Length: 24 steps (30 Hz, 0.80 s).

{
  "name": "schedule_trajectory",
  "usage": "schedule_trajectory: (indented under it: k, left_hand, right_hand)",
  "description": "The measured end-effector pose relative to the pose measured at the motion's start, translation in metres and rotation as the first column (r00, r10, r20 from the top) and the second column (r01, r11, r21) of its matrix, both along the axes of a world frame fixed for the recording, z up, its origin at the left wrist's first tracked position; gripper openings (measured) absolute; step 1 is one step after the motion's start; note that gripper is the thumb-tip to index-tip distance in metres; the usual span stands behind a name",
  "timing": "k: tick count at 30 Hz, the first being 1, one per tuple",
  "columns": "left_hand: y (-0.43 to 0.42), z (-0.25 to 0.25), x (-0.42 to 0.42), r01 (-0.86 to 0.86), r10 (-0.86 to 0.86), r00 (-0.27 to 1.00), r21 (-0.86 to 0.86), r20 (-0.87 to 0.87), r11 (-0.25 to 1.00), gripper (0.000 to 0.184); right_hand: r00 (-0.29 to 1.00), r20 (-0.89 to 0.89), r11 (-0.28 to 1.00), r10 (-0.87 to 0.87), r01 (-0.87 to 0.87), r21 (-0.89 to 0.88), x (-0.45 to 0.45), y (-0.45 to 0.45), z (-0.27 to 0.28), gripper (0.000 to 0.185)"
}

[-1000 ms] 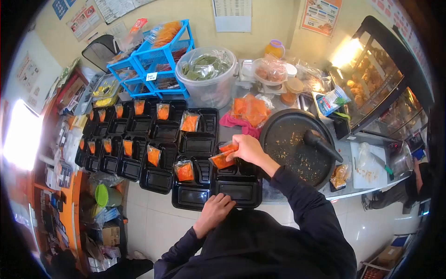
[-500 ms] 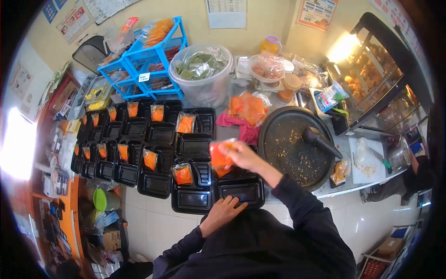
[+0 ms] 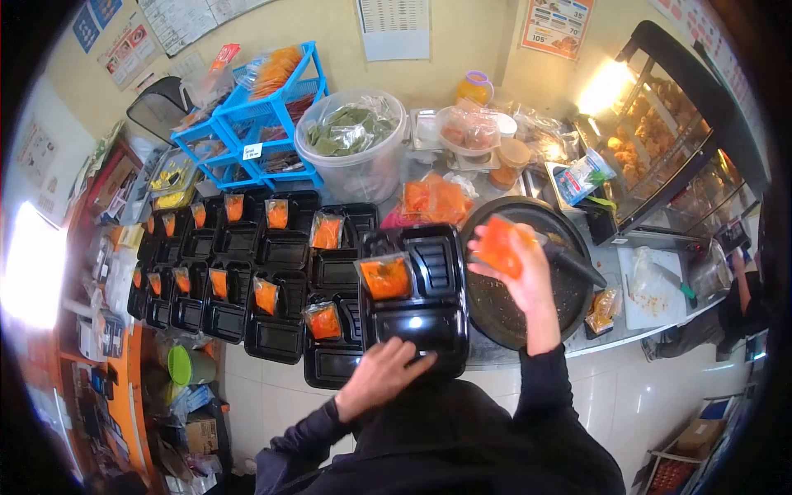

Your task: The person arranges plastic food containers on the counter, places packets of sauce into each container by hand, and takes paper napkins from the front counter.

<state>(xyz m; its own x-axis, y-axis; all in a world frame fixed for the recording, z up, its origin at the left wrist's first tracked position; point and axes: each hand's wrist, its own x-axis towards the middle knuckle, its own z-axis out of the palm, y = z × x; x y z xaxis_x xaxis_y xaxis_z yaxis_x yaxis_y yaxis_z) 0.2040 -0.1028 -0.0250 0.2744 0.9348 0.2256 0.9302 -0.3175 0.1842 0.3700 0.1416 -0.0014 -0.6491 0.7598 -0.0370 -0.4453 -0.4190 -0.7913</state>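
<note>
My left hand grips the near edge of a black compartment tray, which is raised and tilted over its neighbours. A clear packet of orange sauce lies in this tray's upper left compartment. Closed around another orange packet, my right hand hovers above the stone mortar. The pestle rests in the mortar, partly behind that hand. More black trays stand in two rows to the left, many with an orange packet in one compartment.
Behind the trays are a blue tiered rack and a clear bucket of bagged leaves. A pile of orange packets lies behind the mortar. To the right are a lit food cabinet and a cutting board with a knife. Another person stands far right.
My left hand has lifted and tilted the nearest tray. My right hand has moved right with an orange packet, from above the trays to over the mortar.
</note>
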Motion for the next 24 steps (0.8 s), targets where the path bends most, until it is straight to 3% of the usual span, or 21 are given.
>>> schedule_trajectory:
  k: [3,7,9,11,13,15,18,21,22,23,24]
  left_hand:
    - [0.036,-0.011,-0.031,-0.044,0.044,0.999,0.04,0.0,0.998,0.045]
    - [0.076,-0.022,-0.056,-0.056,0.051,0.997,0.076,0.065,0.996,0.047]
    - [0.083,-0.023,-0.061,-0.055,0.051,0.997,0.072,0.056,0.996,0.045]
    - [0.083,-0.019,-0.064,-0.067,0.058,0.994,0.086,0.096,0.994,0.043]
    - [0.081,-0.014,-0.07,-0.083,0.071,0.991,0.101,0.115,0.991,0.041]
    - [0.076,-0.009,-0.077,-0.1,0.087,0.99,0.118,0.112,0.988,0.04]
    - [0.068,-0.001,-0.086,-0.144,0.137,0.989,0.125,0.062,0.982,0.04]
    - [0.053,0.007,-0.088,-0.194,0.191,0.981,0.1,0.041,0.976,0.041]
    - [0.048,0.008,-0.086,-0.211,0.209,0.977,0.092,0.04,0.973,0.042]
    - [0.044,0.007,-0.084,-0.215,0.212,0.976,0.094,0.041,0.972,0.042]
    - [0.039,0.005,-0.081,-0.216,0.213,0.976,0.092,0.041,0.972,0.042]
  right_hand:
    - [0.984,0.075,0.986,-0.163,0.165,-0.027,0.033,-0.009,0.004,0.039]
    - [0.957,0.256,0.984,-0.137,0.16,-0.072,0.056,-0.027,-0.022,0.044]
    - [0.933,0.341,0.993,-0.114,0.118,0.01,0.062,-0.041,-0.033,0.045]
    - [0.845,0.525,0.969,-0.099,-0.038,0.242,0.06,-0.065,-0.028,0.038]
    - [0.789,0.598,0.725,-0.141,-0.329,0.605,0.058,-0.084,-0.052,0.033]
    - [0.753,0.656,0.622,-0.06,-0.486,0.614,0.04,-0.112,-0.073,0.029]
    - [0.635,0.716,0.352,-0.289,-0.625,0.697,0.027,-0.149,-0.078,0.031]
    - [0.688,0.521,0.552,-0.505,-0.207,0.808,0.044,-0.156,-0.094,0.037]
    - [0.656,0.527,0.697,-0.54,-0.003,0.717,0.055,-0.164,-0.123,0.038]
    - [0.664,0.646,0.881,-0.376,0.041,0.47,0.063,-0.17,-0.129,0.038]
    - [0.68,0.711,0.982,-0.182,0.082,0.173,0.07,-0.176,-0.133,0.04]
